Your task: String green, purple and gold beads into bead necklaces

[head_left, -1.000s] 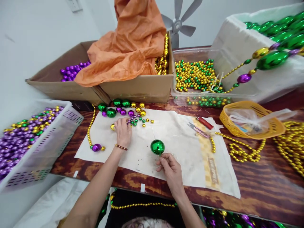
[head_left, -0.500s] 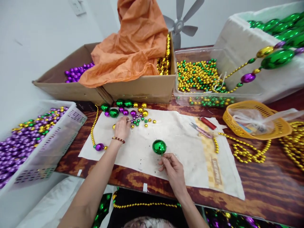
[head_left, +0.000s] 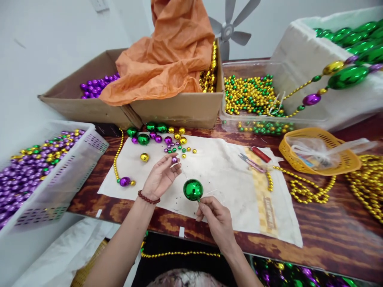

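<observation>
In the head view, my left hand (head_left: 161, 175) pinches a small purple bead (head_left: 174, 160) between thumb and fingers, above the white cloth (head_left: 233, 183). A thin pale string (head_left: 185, 174) rises from the top of a large shiny green bead (head_left: 193, 190) toward that purple bead; whether it passes through cannot be made out. My right hand (head_left: 216, 217) is closed at the green bead's lower end, thumb and finger together. Loose green, purple and gold beads (head_left: 168, 140) lie at the cloth's far edge. A single gold bead (head_left: 144, 157) sits apart, left of my left hand.
Scissors (head_left: 251, 162) and a red-handled tool (head_left: 259, 154) lie right, near gold bead strands (head_left: 312, 187) and a yellow basket (head_left: 320, 169). Behind stand a cardboard box (head_left: 176, 111), a clear bin (head_left: 269, 123) and a foam box (head_left: 287, 52). A white bead basket (head_left: 74, 163) is left.
My left hand has come back from the loose beads toward the green bead, now with a small purple bead in its fingers. The green bead and my right hand have shifted slightly left.
</observation>
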The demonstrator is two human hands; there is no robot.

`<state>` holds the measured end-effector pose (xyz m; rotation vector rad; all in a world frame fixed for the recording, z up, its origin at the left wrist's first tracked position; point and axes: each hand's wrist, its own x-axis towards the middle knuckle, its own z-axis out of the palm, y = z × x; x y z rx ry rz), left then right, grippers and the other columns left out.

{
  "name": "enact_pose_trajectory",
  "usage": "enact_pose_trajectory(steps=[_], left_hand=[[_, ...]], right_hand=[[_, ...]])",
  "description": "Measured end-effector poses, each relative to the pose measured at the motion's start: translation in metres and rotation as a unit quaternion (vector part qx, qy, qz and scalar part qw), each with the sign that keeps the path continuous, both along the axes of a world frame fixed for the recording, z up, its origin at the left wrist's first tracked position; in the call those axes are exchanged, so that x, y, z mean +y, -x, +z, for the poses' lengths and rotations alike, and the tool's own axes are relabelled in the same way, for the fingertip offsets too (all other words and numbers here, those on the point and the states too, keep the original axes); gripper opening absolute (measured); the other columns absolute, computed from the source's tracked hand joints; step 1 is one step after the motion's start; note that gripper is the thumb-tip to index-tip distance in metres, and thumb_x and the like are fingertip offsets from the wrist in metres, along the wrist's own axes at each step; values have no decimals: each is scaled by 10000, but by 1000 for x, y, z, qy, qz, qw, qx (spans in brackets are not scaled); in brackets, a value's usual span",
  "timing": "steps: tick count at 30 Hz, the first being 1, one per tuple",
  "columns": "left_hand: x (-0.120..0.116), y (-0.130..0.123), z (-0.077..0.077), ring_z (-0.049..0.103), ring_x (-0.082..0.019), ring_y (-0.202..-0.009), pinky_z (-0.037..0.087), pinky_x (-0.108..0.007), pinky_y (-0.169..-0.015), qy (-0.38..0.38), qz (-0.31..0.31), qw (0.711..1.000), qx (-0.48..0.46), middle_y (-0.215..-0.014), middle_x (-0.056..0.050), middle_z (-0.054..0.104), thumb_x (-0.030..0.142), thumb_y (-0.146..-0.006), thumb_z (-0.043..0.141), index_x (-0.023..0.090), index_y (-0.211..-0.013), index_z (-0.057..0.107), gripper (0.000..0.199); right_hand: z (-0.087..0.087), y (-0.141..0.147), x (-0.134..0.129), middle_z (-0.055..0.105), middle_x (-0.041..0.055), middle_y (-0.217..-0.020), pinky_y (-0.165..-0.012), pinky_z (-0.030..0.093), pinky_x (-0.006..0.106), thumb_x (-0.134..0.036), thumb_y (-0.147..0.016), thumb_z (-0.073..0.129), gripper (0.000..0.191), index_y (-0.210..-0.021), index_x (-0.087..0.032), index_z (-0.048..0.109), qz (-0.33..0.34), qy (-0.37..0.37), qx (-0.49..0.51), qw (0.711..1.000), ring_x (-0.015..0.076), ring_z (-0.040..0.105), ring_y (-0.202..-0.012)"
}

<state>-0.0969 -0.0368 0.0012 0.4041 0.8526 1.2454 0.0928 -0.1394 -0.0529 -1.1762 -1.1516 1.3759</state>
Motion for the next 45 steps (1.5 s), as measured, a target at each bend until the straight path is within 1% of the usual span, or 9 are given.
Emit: enact_pose_trajectory(steps=[4, 14, 21, 24, 26, 32, 35, 40, 45], left_hand=[[-2, -2, -1, 681, -120, -766, 578, -284, -791, 20, 0, 1000, -23, -858, -29, 705, 194, -870, 727, 152, -942, 718, 83], [-5, -3, -1, 696, -125, -750, 596, -326, -846, 28, 7, 999, -38, -806, -19, 691, 209, -897, 708, 127, -955, 716, 101], [-6, -6, -6, 703, -139, -734, 606, -367, -850, -5, 13, 1000, -9, -803, 0, 696, 243, -816, 805, 132, -961, 727, 199], [-8, -10, -8, 705, -147, -746, 604, -379, -856, -16, 16, 1000, 2, -841, -5, 714, 248, -772, 843, 133, -900, 724, 209], [-9, -11, -8, 706, -152, -757, 603, -395, -872, -16, 16, 1000, 0, -850, -7, 719, 245, -772, 843, 128, -854, 716, 191], [-6, -7, -6, 733, -193, -831, 605, -410, -886, 1, 6, 999, -32, -889, -42, 739, 231, -855, 762, 127, -920, 725, 129], [-6, -6, -6, 728, -177, -853, 602, -376, -897, 6, 7, 999, -50, -883, -59, 738, 190, -904, 693, 106, -991, 727, 125], [-7, -5, -4, 711, -152, -819, 601, -392, -913, 4, 7, 998, -60, -842, -34, 713, 142, -929, 633, 124, -1063, 717, 159], [-7, -3, -4, 704, -142, -806, 601, -395, -913, -2, -5, 998, -55, -859, -38, 708, 144, -936, 618, 123, -1000, 718, 121]], right_hand=[[0, 0, -4, 666, -16, -635, -541, 517, 224, -340, -955, 581, 198, -836, -194, 640, 10, -2, 4, 1000, 123, 642, -508], [-3, 1, -6, 673, -13, -654, -566, 510, 228, -337, -970, 568, 198, -846, -197, 632, 14, 9, -7, 1000, 122, 646, -526], [-2, 3, -6, 673, -19, -656, -550, 505, 217, -354, -968, 574, 180, -887, -201, 623, 8, 21, 5, 1000, 120, 649, -528], [0, 8, -3, 680, -23, -662, -540, 506, 217, -365, -956, 593, 158, -954, -208, 605, -6, 27, 30, 999, 124, 655, -526], [2, 10, 0, 685, -16, -667, -532, 503, 217, -374, -949, 602, 171, -925, -205, 601, -9, 30, 36, 999, 124, 657, -521], [-1, 7, -1, 687, -4, -662, -508, 485, 215, -384, -936, 622, 192, -896, -196, 620, -22, 35, 42, 998, 121, 647, -508], [-2, 5, -5, 697, 6, -665, -493, 479, 217, -392, -935, 622, 202, -898, -194, 623, -24, 33, 47, 998, 127, 650, -509], [-2, 2, -7, 701, 9, -659, -473, 468, 215, -395, -931, 627, 204, -903, -193, 625, -23, 31, 41, 998, 135, 659, -508], [-2, 1, -6, 692, -2, -655, -493, 469, 210, -382, -947, 611, 195, -899, -193, 626, -8, 32, 32, 999, 126, 660, -520]])
